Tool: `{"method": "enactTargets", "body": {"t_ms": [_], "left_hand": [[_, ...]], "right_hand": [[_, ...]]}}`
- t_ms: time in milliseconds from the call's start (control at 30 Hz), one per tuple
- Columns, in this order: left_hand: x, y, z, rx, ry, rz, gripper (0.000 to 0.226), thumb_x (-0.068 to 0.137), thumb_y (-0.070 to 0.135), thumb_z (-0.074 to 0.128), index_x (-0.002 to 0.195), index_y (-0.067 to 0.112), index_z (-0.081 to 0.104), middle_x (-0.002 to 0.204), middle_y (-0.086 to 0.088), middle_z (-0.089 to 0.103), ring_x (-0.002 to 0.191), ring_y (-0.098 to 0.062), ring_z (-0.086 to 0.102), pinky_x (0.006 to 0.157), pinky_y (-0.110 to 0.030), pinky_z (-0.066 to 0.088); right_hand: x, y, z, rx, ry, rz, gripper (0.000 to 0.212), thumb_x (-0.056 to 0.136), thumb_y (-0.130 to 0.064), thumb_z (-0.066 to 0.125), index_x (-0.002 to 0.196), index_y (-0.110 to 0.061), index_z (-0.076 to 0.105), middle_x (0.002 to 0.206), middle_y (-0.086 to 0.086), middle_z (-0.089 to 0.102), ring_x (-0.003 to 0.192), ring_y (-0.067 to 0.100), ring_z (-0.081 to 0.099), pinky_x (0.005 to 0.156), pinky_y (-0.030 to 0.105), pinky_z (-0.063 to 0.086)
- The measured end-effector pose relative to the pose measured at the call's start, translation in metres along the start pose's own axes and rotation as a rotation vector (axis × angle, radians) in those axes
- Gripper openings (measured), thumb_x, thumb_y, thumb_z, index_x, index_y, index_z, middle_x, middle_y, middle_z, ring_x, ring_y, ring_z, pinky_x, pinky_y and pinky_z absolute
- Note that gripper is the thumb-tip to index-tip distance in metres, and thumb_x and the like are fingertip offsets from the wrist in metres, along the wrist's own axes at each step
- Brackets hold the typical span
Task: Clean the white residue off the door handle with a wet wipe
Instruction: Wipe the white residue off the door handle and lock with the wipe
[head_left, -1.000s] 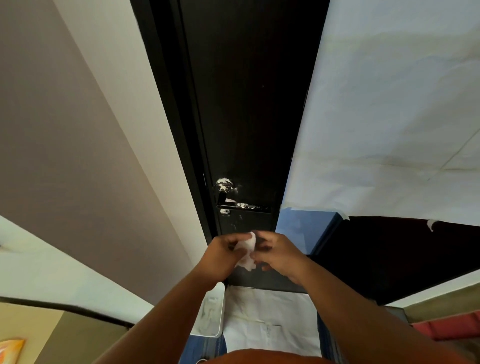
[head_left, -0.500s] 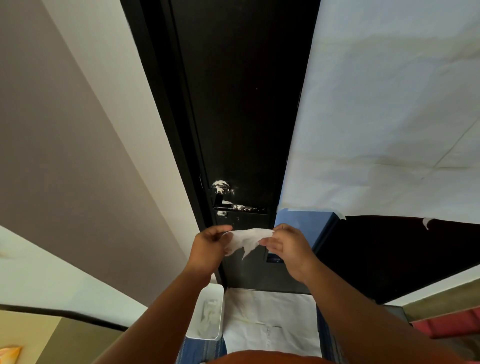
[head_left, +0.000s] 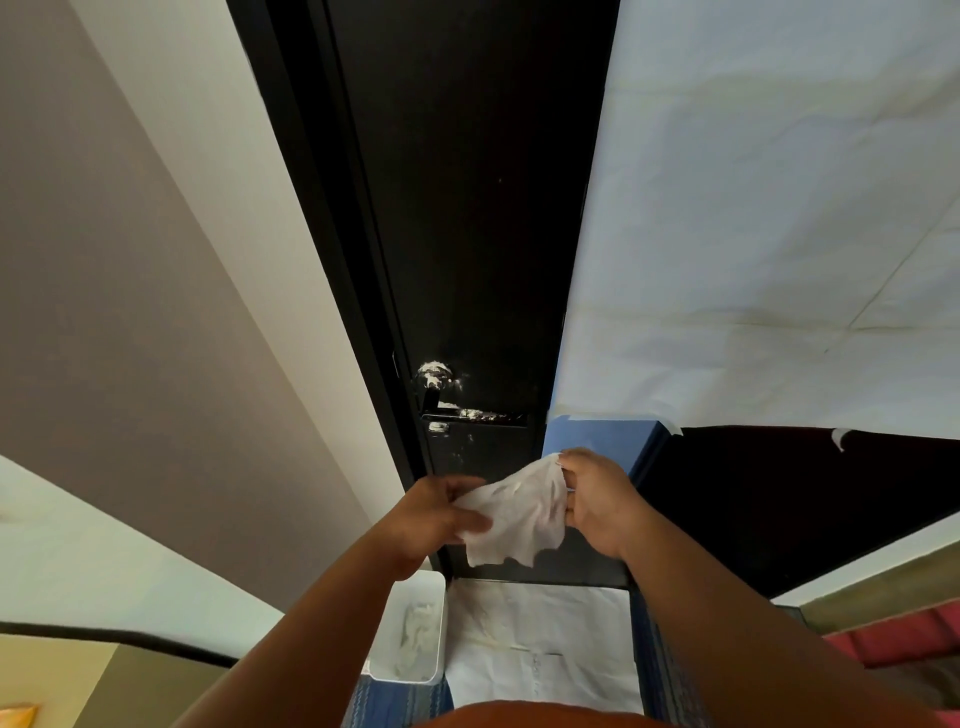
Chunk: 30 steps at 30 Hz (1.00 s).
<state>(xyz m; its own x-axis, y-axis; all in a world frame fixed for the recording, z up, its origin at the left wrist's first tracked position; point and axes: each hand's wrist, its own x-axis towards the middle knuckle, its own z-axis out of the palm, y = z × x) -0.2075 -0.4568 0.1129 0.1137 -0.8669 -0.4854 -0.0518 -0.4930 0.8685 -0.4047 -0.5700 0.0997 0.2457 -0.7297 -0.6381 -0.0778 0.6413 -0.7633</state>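
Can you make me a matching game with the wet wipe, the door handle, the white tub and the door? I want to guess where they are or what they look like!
Things:
1. wet wipe
2. door handle
3. white tub
4. door

Clues:
A. tall black panel
B. low down, under the left forearm
C. held spread between the left hand and right hand
D. smeared with white residue

Pairs: 1-C, 2-D, 3-B, 4-A
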Motion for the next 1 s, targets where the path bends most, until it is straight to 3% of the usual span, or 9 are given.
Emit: {"method": "enactTargets", "body": {"t_ms": [67,167,300,367,433,567,733,833,1000], "left_hand": [[0.001,0.001,-0.001,-0.013,0.056,-0.014,0.034,0.081,0.002,0.08,0.114,0.006,0.074,0.106,-0.01,0.076,0.093,-0.023,0.075,0.076,-0.029,0.062],[0.001,0.003,-0.003,-0.106,0.131,-0.033,0.018,0.086,0.006,0.077,0.103,0.001,0.074,0.095,-0.014,0.077,0.082,-0.022,0.076,0.067,-0.025,0.058],[-0.005,0.006,0.002,-0.138,0.052,-0.024,0.018,0.096,0.011,0.065,0.113,0.006,0.07,0.1,-0.017,0.076,0.086,-0.026,0.077,0.069,-0.032,0.061],[-0.007,0.005,0.002,-0.084,0.004,-0.037,0.019,0.1,0.017,0.063,0.116,0.009,0.068,0.103,-0.017,0.076,0.088,-0.027,0.077,0.073,-0.035,0.062],[-0.005,0.008,-0.002,-0.089,-0.039,-0.056,0.023,0.098,0.018,0.066,0.12,0.01,0.065,0.108,-0.017,0.074,0.094,-0.03,0.076,0.077,-0.038,0.063],[-0.003,0.027,-0.015,-0.149,-0.137,0.033,0.034,0.09,-0.001,0.069,0.123,0.008,0.066,0.116,-0.019,0.071,0.108,-0.034,0.071,0.085,-0.04,0.06],[-0.005,0.049,-0.029,-0.256,-0.117,0.18,0.022,0.09,-0.012,0.063,0.095,0.004,0.077,0.094,-0.012,0.075,0.088,-0.023,0.074,0.072,-0.027,0.06],[-0.002,0.042,-0.036,-0.23,-0.043,0.168,0.027,0.091,-0.012,0.062,0.082,0.005,0.08,0.093,-0.013,0.077,0.091,-0.023,0.075,0.076,-0.024,0.061],[0.005,0.029,-0.042,0.032,0.012,0.159,0.029,0.093,-0.006,0.064,0.082,0.013,0.083,0.099,-0.012,0.078,0.101,-0.026,0.072,0.088,-0.027,0.058]], "right_hand": [[-0.003,-0.012,-0.006,0.003,-0.026,-0.029,0.026,0.099,-0.029,0.058,0.112,-0.01,0.069,0.113,0.019,0.073,0.103,0.039,0.07,0.096,0.057,0.055],[-0.008,-0.014,-0.016,0.031,-0.214,-0.018,0.036,0.096,-0.042,0.063,0.117,-0.014,0.07,0.113,0.017,0.074,0.109,0.038,0.069,0.099,0.057,0.052],[-0.013,0.021,-0.015,-0.467,-0.267,-0.029,0.048,0.068,-0.028,0.089,0.111,-0.014,0.073,0.107,0.009,0.076,0.103,0.029,0.072,0.093,0.048,0.059],[-0.016,0.027,-0.014,-0.593,-0.187,-0.088,0.026,0.07,-0.02,0.084,0.094,-0.015,0.076,0.096,0.011,0.075,0.093,0.028,0.072,0.086,0.04,0.062],[-0.02,0.021,-0.017,-0.496,-0.126,-0.121,0.01,0.08,-0.014,0.075,0.09,-0.014,0.076,0.095,0.016,0.074,0.09,0.033,0.072,0.083,0.043,0.063],[-0.03,-0.008,-0.028,-0.224,-0.112,-0.149,0.013,0.094,-0.01,0.065,0.103,-0.013,0.073,0.109,0.02,0.071,0.093,0.036,0.072,0.073,0.044,0.063],[-0.049,-0.039,-0.038,0.021,-0.24,-0.241,0.028,0.099,0.002,0.053,0.099,-0.011,0.079,0.108,0.016,0.075,0.098,0.033,0.073,0.083,0.046,0.06],[-0.048,-0.037,-0.043,-0.031,-0.248,-0.238,0.028,0.092,0.011,0.059,0.083,-0.005,0.08,0.104,0.018,0.076,0.098,0.034,0.074,0.081,0.042,0.061],[-0.04,-0.034,-0.043,-0.098,-0.192,-0.234,0.016,0.089,0.002,0.065,0.087,-0.002,0.081,0.103,0.013,0.077,0.103,0.028,0.072,0.095,0.042,0.057]]}}
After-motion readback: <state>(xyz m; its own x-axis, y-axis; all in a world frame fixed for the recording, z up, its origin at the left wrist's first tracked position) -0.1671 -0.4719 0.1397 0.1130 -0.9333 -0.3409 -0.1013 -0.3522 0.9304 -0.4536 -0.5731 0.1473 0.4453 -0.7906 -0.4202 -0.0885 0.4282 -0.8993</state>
